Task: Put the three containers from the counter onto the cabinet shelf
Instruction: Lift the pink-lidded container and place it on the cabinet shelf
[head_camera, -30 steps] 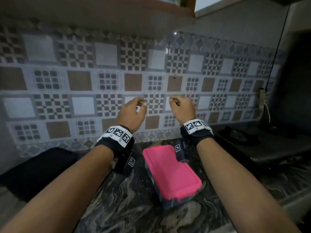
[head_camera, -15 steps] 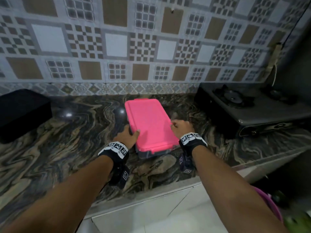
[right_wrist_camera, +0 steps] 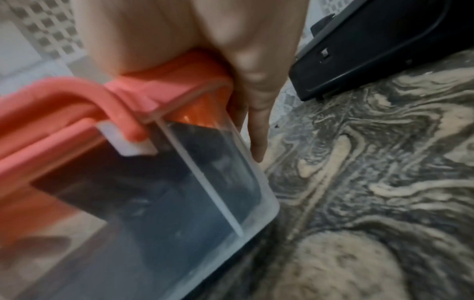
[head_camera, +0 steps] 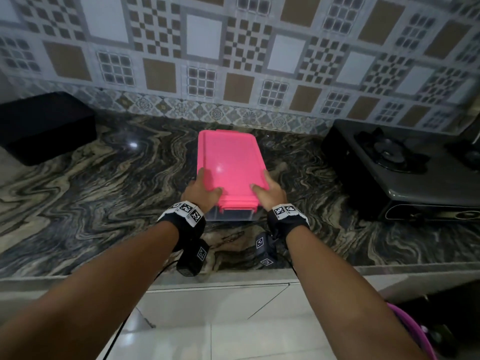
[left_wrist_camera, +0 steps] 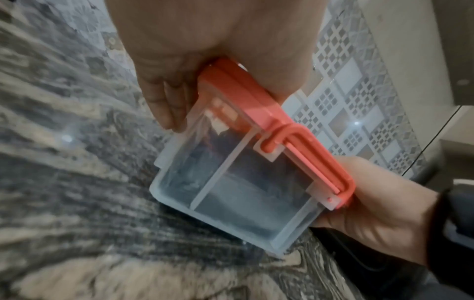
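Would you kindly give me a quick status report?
Left hand and right hand both grip the pink-lidded container. It sits on the counter. Cabinet shelf not in view.

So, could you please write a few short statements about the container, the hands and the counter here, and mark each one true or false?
1. Both hands grip the near end of the pink-lidded container, the left hand at one corner and the right hand at the other. True.
2. The container's lid is off. False: the pink lid sits on the clear body.
3. A gas stove stands on the counter to the right of the container. True.
4. The container's body is opaque black. False: it is clear plastic, and the wrist views show through it.
5. Three containers are visible on the counter. False: only this one shows, plus a black box at the left.
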